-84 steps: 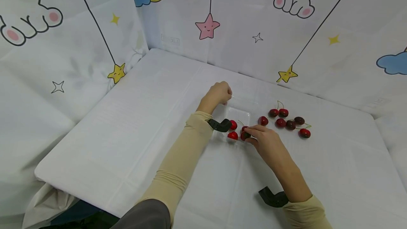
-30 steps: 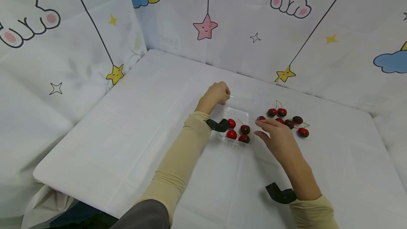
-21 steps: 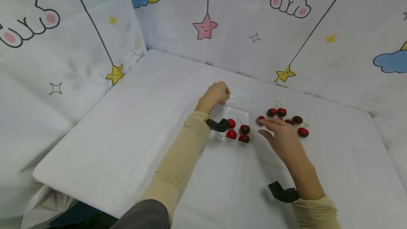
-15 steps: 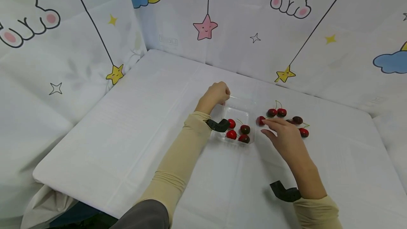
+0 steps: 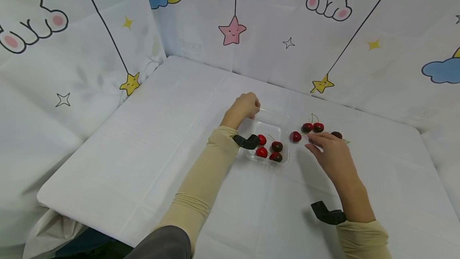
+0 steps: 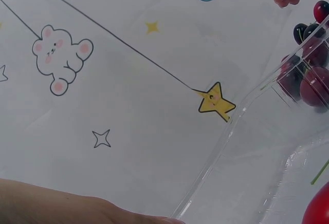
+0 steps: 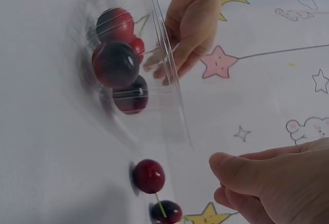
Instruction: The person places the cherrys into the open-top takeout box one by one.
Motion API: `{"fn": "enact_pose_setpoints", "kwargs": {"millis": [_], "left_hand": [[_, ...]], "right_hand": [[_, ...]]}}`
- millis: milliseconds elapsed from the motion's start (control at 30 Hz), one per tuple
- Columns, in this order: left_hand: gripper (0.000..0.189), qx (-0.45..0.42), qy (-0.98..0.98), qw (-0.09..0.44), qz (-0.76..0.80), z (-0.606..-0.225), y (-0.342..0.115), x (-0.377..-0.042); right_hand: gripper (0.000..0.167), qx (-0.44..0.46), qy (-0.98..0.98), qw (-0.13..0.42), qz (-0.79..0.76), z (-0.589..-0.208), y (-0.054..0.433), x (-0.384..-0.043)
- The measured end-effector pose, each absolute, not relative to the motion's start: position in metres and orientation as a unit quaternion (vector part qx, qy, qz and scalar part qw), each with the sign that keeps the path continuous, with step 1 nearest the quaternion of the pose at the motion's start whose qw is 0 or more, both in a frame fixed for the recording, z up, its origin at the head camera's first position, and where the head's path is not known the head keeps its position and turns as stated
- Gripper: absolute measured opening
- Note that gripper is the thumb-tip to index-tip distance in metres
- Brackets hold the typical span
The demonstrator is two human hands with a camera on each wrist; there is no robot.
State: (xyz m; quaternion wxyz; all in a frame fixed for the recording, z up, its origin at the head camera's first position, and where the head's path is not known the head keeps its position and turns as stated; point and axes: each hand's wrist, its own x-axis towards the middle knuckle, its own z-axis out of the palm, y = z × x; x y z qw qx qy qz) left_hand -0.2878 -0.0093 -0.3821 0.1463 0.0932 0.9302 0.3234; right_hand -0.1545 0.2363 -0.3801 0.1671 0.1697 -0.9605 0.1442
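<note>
- The left hand [image 5: 242, 107] grips the clear plastic box [image 5: 269, 128] at its far-left corner, fingers bent over the rim; the right wrist view shows them through the transparent wall. The hold appears to be a steadying one.
- The right hand [image 5: 332, 151] hovers over the loose cherries to the right of the box, its fingers bent and thumb and forefinger parted. The right wrist view shows nothing pinched between the tips; whether the lower fingers touch fruit beneath the palm cannot be told.
- Four cherries [image 5: 276, 146] lie inside the box, gathered toward its near side, while the bottom shows through farther back.
- Outside, one red cherry [image 5: 296, 136] sits on the white table [image 5: 161, 131] just beside the right wall. A stemmed pair [image 5: 313, 127] rests slightly beyond it, and a darker cherry [image 5: 336, 134] shows past the knuckles. The right hand covers part of this group, so the full count is unclear.
- The step in hand seems to be reaching for another loose cherry, with part of the fruit already boxed.
- The next move probably calls for closing thumb and forefinger gently on one cherry, minding tangled stems that could drag a neighbour, while the left hand keeps the light box from sliding.
</note>
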Motion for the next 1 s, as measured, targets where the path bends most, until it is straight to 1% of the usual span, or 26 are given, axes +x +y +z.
{"fn": "enact_pose_setpoints", "kwargs": {"millis": [233,433,600,867,1000], "left_hand": [[0.027,0.092,0.931,0.148,0.321,-0.382,-0.009,-0.287],[0.028,0.094,0.932,0.146,0.318,-0.383,-0.009,-0.288],[0.027,0.099,0.935,0.141,0.311,-0.384,-0.009,-0.289],[0.027,0.100,0.934,0.144,0.310,-0.384,-0.008,-0.289],[0.028,0.095,0.934,0.147,0.310,-0.384,-0.008,-0.290]], "right_hand": [[0.029,0.135,-0.966,0.170,0.143,-0.376,0.251,-0.155],[0.030,0.124,-0.966,0.177,0.140,-0.375,0.265,-0.158],[0.030,0.104,-0.972,0.165,0.133,-0.377,0.276,-0.159],[0.032,0.077,-0.976,0.160,0.123,-0.379,0.293,-0.161],[0.034,0.061,-0.979,0.148,0.126,-0.379,0.300,-0.161]]}}
